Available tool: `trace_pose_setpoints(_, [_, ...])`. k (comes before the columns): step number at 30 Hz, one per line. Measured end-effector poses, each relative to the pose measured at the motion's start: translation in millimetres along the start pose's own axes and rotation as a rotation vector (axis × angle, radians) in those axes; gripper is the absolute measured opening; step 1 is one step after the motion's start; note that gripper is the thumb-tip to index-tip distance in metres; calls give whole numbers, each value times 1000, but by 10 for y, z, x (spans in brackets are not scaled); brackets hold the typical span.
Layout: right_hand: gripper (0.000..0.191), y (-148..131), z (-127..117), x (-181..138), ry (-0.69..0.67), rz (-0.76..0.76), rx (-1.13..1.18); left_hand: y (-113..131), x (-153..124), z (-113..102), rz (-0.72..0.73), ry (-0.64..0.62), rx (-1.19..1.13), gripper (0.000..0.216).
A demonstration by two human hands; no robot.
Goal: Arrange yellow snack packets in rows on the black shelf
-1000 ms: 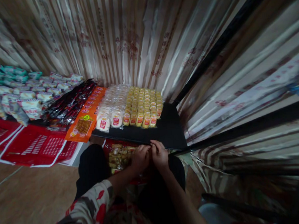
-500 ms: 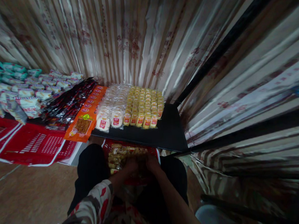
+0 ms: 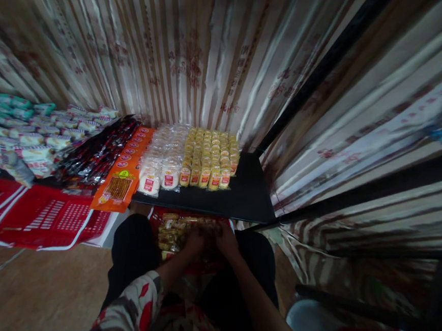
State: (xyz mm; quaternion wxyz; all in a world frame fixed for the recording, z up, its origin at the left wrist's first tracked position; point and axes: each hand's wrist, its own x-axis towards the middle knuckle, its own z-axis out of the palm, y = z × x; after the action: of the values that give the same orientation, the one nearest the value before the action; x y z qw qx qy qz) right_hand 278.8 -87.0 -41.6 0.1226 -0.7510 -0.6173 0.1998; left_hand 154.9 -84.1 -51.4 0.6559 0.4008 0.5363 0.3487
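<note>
Between my knees, partly under the shelf edge, sits a red basket holding many small wrapped snack packets with yellowish contents. Both hands are down in this basket. My left hand lies over the packets near the middle, its fingers dark and blurred. My right hand is close beside it, toward the basket's right side. The dim light hides the fingertips of both, so I cannot make out what they hold. Above them on the black shelf stand rows of yellow wrapped snacks and white wrapped rice crackers.
An orange snack bag and a pile of dark packets lie left on the shelf, beside white packets and green packets. Red baskets stand below. A striped curtain hangs behind; dark bars cross at right.
The view has shifted slightly, so the shelf goods appear a little further left. Both hands stay in the basket among the packets, with only small movement.
</note>
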Motion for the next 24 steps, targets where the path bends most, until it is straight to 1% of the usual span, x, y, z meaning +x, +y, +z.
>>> trace_pose_setpoints(3, [39,22,-26,-87,113,-4,116,149,-107,4,11,51,-16,33])
trace_pose_setpoints(8, [40,-3,-151,-248,167,47,250,312,-232,-70,34,97,-13,26])
trace_pose_setpoints(11, [42,-53,-233,-348,204,94,366,356,-286,-110,5,76,-35,28])
trace_pose_setpoints(15, [48,-104,-287,-471,290,157,637,444,-368,-128,-13,36,-81,31])
trace_pose_setpoints(18, [50,-136,-318,-545,341,172,785,539,-430,-133,-8,3,-109,31])
trace_pose_setpoints(21, [47,-183,-369,-592,332,189,950,631,-483,-138,15,-25,-186,26])
trace_pose_setpoints(24, [43,-230,-425,-608,331,248,1161,708,-527,-136,36,-38,-265,21])
